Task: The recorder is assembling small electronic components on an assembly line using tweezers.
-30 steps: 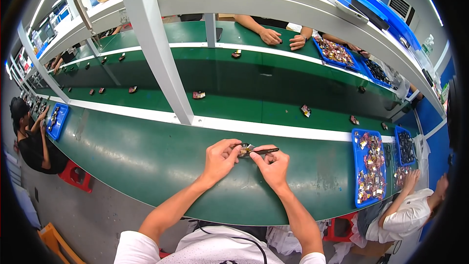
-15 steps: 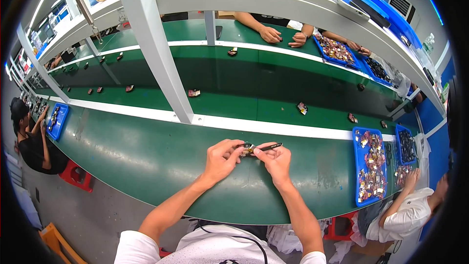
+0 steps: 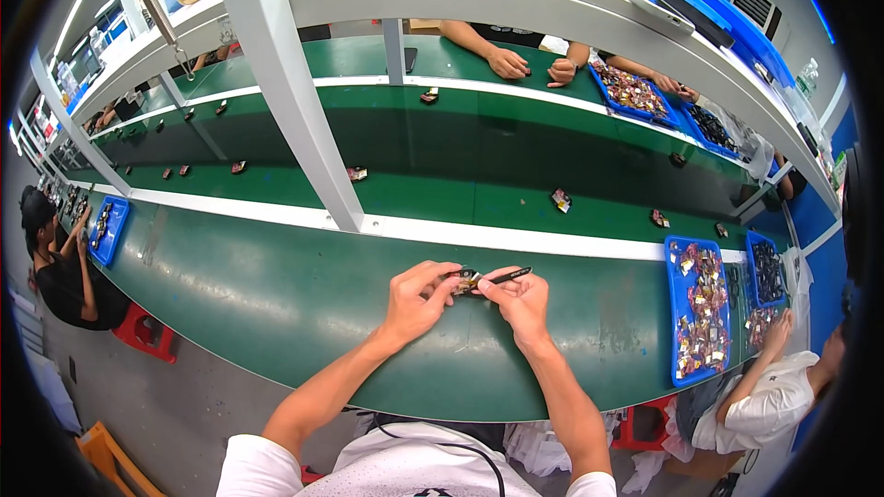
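Note:
Above the green worktop (image 3: 276, 299), both my hands meet at a small dark part (image 3: 467, 282) with pale and yellowish bits. My left hand (image 3: 420, 302) pinches this part from the left between thumb and fingertips. In my right hand (image 3: 517, 304) is a slim black tool (image 3: 512, 274) that looks like tweezers, its blunt end sticking out up and to the right. The tool's other end points at the part and is mostly covered by my fingers. What exactly the part is cannot be made out.
Small parts, such as one dark piece (image 3: 561, 201), ride on the green conveyor (image 3: 516, 216) beyond a white rail. To the right stand a blue tray (image 3: 669, 313) of parts and a smaller tray (image 3: 779, 297). A white post (image 3: 285, 83) rises ahead. Co-workers sit left, right and opposite.
The loose parts on the conveyor have shifted slightly to the left. My hands stay in nearly the same place, still gripping the part and the black tool.

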Demonstrator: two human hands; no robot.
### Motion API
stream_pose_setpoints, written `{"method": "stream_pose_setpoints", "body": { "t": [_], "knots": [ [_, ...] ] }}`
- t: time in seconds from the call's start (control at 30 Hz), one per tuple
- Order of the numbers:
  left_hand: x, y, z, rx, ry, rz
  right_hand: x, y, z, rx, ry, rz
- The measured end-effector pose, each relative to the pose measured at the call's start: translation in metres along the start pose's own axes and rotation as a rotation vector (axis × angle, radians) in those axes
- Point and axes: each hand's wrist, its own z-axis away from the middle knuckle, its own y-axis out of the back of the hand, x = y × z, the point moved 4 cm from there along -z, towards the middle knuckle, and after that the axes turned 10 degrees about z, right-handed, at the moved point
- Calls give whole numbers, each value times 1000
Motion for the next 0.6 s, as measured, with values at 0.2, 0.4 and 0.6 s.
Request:
{"method": "stream_pose_setpoints", "body": {
  "t": [0.2,0.4,0.6],
  "knots": [
    [-18,4,-2,-50,314,358,5,-2,0,6,179,-52],
    [-19,6,-4,-98,403,515,-2,-3,7,90,408,168],
    [-17,6,-6,-108,418,559,-8,-5,10,151,489,272]
  ]
}}
